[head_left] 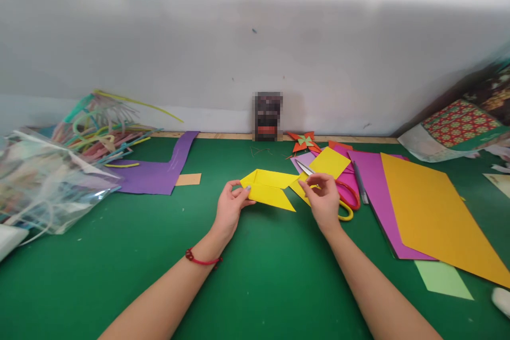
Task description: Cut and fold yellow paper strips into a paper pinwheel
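Observation:
A folded piece of yellow paper [269, 186] is held just above the green table. It has a pointed left end, and its right side splits into two slanted flaps. My left hand [230, 206] grips the paper's left end, thumb on top and fingers beneath. At the tip of the upper flap, my right hand [323, 201] has its thumb and forefinger pinched together. Behind that hand lie scissors [347, 195] with red and yellow handles, partly hidden by it. Under the scissors are flat yellow paper squares [330, 161].
On the left are a plastic bag of pipe cleaners [59, 180], purple paper [149, 176] and an orange slip [188, 179]. To the right lie magenta sheets [382, 207], a golden sheet [434, 212], a pen [360, 180] and green paper [444, 279]. An orange paper pinwheel [303, 142] rests near the wall.

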A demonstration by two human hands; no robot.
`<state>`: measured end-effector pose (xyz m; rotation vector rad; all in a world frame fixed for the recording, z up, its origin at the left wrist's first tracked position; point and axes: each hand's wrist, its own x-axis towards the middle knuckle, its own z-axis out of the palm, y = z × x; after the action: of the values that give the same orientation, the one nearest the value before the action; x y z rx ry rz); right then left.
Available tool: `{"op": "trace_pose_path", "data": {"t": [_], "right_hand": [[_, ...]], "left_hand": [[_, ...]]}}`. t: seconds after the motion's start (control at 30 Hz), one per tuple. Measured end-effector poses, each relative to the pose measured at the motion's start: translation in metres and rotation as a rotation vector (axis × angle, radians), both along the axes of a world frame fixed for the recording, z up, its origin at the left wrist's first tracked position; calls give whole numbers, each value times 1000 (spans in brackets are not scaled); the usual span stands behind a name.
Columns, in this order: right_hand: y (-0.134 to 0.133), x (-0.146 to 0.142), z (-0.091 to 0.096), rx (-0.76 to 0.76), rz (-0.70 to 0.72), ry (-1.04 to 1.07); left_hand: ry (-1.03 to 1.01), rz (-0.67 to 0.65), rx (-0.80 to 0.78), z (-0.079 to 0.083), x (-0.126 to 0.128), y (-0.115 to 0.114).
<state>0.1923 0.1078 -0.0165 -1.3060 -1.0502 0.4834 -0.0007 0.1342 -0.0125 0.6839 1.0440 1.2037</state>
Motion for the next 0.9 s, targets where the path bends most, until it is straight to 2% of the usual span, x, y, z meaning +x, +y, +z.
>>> {"op": "trace_pose_path", "data": {"t": [0.07,0.1,0.2,0.3,0.37,0.5,0.63,0.9], "right_hand": [[0,10,6,151,-54,-272],[-1,14,9,212,-17,-457],[-5,14,17,301,239,-995],[-8,7,21,309,402,-1217],[-8,4,20,348,446,-1227],[-6,3,17,424,518,-1089],[-6,5,21,395,592,-950],[-6,5,23,386,683,-841]], "left_hand": [[12,43,21,-1,0,0],[18,51,28,-2,0,0],[23,36,43,-3,0,1],[23,-20,49,-5,-1,1],[21,-79,48,-6,-1,1],[-10,-254,11,-3,-5,3],[-13,-400,-43,1,-10,5],[55,-656,-27,1,-15,3]]}}
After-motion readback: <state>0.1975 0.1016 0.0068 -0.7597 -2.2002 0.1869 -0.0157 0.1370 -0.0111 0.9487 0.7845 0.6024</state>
